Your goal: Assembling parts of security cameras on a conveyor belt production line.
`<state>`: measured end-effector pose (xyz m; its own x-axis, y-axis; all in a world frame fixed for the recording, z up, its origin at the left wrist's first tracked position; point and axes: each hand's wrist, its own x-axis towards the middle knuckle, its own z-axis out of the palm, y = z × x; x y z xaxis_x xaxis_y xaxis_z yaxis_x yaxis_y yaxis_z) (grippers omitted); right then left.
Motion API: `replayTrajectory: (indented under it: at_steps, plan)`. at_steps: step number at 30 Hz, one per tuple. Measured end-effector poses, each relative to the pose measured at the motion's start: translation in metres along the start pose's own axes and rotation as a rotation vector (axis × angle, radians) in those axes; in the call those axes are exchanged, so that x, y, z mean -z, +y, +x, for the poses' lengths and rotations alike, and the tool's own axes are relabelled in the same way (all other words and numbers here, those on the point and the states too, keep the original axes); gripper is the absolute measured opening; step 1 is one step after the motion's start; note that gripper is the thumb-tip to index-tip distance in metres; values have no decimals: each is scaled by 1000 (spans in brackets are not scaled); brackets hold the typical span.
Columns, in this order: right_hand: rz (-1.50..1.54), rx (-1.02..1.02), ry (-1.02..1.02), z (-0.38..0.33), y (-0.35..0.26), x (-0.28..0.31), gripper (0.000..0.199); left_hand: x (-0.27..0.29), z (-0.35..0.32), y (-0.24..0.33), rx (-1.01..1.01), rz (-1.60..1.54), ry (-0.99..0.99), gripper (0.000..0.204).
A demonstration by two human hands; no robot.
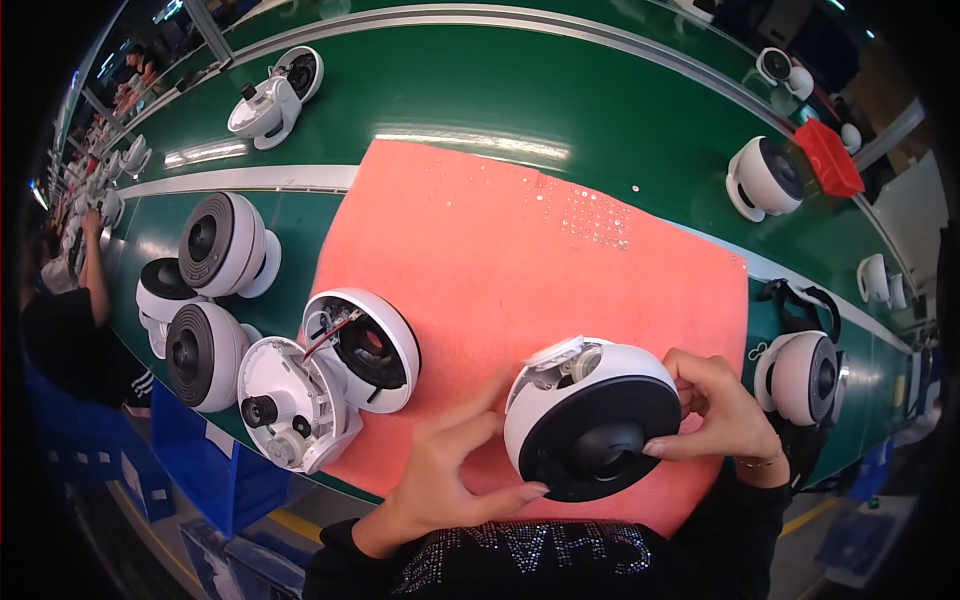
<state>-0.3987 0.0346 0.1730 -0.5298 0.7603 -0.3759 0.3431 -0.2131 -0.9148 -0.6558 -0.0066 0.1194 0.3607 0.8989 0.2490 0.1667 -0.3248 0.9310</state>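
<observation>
Your right hand [715, 405] pinches the rim of the white dome housing [592, 418] at the near edge of the red mat [520, 250]. Your left hand [450, 470] touches it with spread fingertips. Keep it steady; support both sides evenly.

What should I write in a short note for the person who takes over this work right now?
Left hand: touching the lower left edge of the white dome unit, fingers partly open.
Right hand: fingers grip the unit's right side.
The unit lies on the pink mat, black face toward you, its back shell partly open.
An opened unit with exposed wires lies at the mat's left edge.
Finished or not: cannot tell.
</observation>
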Motion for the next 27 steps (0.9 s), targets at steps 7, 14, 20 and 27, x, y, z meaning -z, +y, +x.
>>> replayTrajectory:
  at_steps: [7,14,20,27]
  plan:
    - [-46,77,9,11,7,9,21,7,11,24,181,407,-49,40]
    - [-617,160,86,23,-4,4,40,15,24,34,281,607,-225,43]
    - [-800,271,136,26,1,8,44,12,27,34,312,653,-293,44]
    - [-950,337,243,21,2,1,32,12,27,35,364,630,-301,44]
